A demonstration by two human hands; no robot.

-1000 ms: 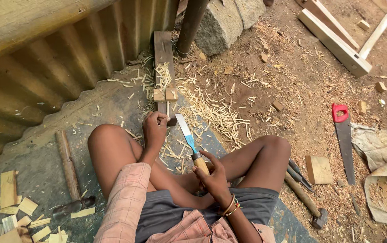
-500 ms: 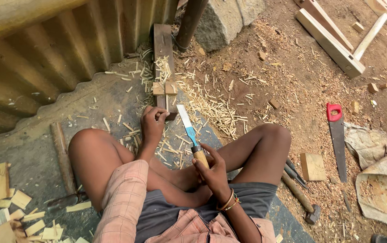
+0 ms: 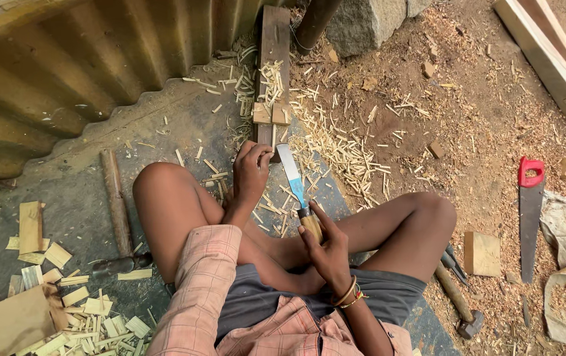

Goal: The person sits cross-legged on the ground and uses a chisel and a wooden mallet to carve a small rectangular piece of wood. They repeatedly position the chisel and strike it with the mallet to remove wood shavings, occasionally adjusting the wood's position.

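Your right hand is closing around the knife's wooden handle, blade pointing away. Your left hand is pinching a small wood piece against the plank. It looks light, stiff and splintery; hold it low, fingers clear.

The person wore a pink checked shirt with long sleeves and dark grey shorts. Bangles in gold and mixed colours circled the wrist of the right hand. The legs were bare.
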